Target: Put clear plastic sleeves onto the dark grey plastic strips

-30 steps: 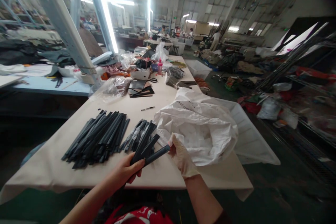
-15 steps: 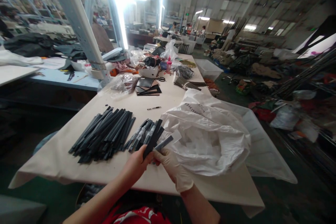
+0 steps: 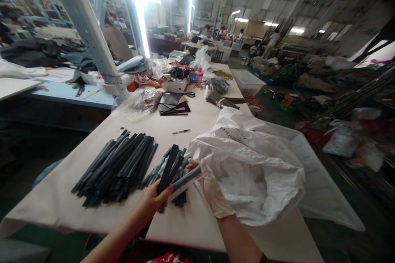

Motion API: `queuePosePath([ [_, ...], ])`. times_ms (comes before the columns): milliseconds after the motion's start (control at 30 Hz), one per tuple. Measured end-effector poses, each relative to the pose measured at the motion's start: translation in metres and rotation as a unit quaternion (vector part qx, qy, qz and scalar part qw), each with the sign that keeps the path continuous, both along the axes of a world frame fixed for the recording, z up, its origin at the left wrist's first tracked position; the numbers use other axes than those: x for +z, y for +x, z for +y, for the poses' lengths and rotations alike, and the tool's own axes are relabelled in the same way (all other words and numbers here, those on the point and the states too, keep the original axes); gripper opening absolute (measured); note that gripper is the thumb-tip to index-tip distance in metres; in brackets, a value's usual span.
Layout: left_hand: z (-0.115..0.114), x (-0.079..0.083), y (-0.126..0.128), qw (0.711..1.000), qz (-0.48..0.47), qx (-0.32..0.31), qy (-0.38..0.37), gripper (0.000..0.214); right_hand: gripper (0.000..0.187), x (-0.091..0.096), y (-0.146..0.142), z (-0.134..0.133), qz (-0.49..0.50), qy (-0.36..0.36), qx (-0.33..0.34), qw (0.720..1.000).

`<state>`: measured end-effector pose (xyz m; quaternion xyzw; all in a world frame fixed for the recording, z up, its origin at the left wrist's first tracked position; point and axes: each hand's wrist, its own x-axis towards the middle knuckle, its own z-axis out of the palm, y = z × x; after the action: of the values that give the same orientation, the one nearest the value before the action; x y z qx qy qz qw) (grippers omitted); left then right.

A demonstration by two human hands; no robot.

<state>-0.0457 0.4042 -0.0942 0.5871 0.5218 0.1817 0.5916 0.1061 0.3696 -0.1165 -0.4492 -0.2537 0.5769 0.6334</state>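
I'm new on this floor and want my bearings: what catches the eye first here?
A big crumpled white plastic bag fills the table's right side. Left of it lies a long heap of dark strips. At the near edge the bare left hand grips a few dark strips, and the gloved right hand holds one by its end.

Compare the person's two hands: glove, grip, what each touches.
The left hand is bare; the right hand wears a pale glove. The left hand grips a bundle of dark strips from below, while the right hand holds the far end of one sleeved strip drawn out of that bundle. The right hand lies against the white plastic bag; the left is apart from it. Both are over the table edge.
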Motion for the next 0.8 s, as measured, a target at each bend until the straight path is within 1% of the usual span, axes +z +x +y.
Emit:
queuePosePath([
  [33, 0.002, 0.000, 0.003, 1.000, -0.002, 0.013, 0.002, 0.039, 0.046, -0.002, -0.003, 0.003, 0.027, 0.001, -0.021, 0.999],
  [67, 0.004, -0.001, 0.006, 1.000, -0.007, 0.027, 0.005, 0.040, 0.042, -0.004, -0.007, 0.006, 0.042, 0.004, -0.020, 0.999],
  [133, 0.008, -0.002, 0.009, 0.999, -0.015, 0.036, 0.006, 0.042, 0.037, -0.007, -0.014, 0.009, 0.065, 0.007, 0.019, 0.998],
  [167, 0.009, -0.002, 0.009, 0.999, -0.015, 0.030, 0.004, 0.042, 0.039, -0.008, -0.015, 0.010, 0.075, 0.005, 0.038, 0.996],
  [200, 0.010, -0.003, 0.008, 1.000, -0.010, 0.023, 0.001, 0.041, 0.043, -0.009, -0.016, 0.011, 0.090, -0.001, 0.039, 0.995],
  [267, 0.011, -0.006, 0.004, 1.000, 0.000, 0.013, -0.004, 0.038, 0.050, -0.011, -0.017, 0.013, 0.127, -0.011, 0.003, 0.992],
  [333, 0.010, -0.010, 0.001, 1.000, -0.003, 0.022, -0.002, 0.038, 0.050, -0.015, -0.022, 0.014, 0.156, -0.012, -0.031, 0.987],
  [367, 0.009, -0.012, -0.001, 0.999, -0.008, 0.032, -0.002, 0.039, 0.047, -0.017, -0.026, 0.014, 0.162, -0.012, -0.027, 0.986],
  [433, 0.008, -0.016, -0.004, 0.999, -0.021, 0.047, -0.006, 0.041, 0.043, -0.021, -0.036, 0.012, 0.157, -0.023, 0.019, 0.987],
  [467, 0.007, -0.018, -0.006, 0.999, -0.023, 0.046, -0.009, 0.041, 0.043, -0.023, -0.039, 0.010, 0.154, -0.036, 0.041, 0.987],
  [500, 0.006, -0.020, -0.008, 0.999, -0.020, 0.039, -0.009, 0.039, 0.045, -0.024, -0.042, 0.008, 0.152, -0.048, 0.047, 0.986],
  [567, 0.003, -0.021, -0.012, 1.000, -0.013, 0.020, -0.003, 0.035, 0.047, -0.025, -0.045, 0.004, 0.155, -0.054, 0.031, 0.986],
  [633, -0.002, -0.022, -0.015, 1.000, -0.014, 0.012, 0.006, 0.035, 0.049, -0.027, -0.048, 0.000, 0.163, -0.037, 0.018, 0.986],
  [700, -0.004, -0.025, -0.019, 1.000, -0.017, 0.014, 0.014, 0.036, 0.053, -0.033, -0.051, -0.006, 0.156, -0.031, 0.042, 0.986],
  [767, 0.001, -0.031, -0.023, 0.999, 0.000, 0.025, 0.047, 0.035, 0.055, -0.045, -0.050, -0.015, 0.130, -0.067, 0.059, 0.987],
  [800, 0.008, -0.035, -0.025, 0.997, 0.023, 0.036, 0.071, 0.034, 0.057, -0.052, -0.045, -0.020, 0.117, -0.096, 0.045, 0.988],
])
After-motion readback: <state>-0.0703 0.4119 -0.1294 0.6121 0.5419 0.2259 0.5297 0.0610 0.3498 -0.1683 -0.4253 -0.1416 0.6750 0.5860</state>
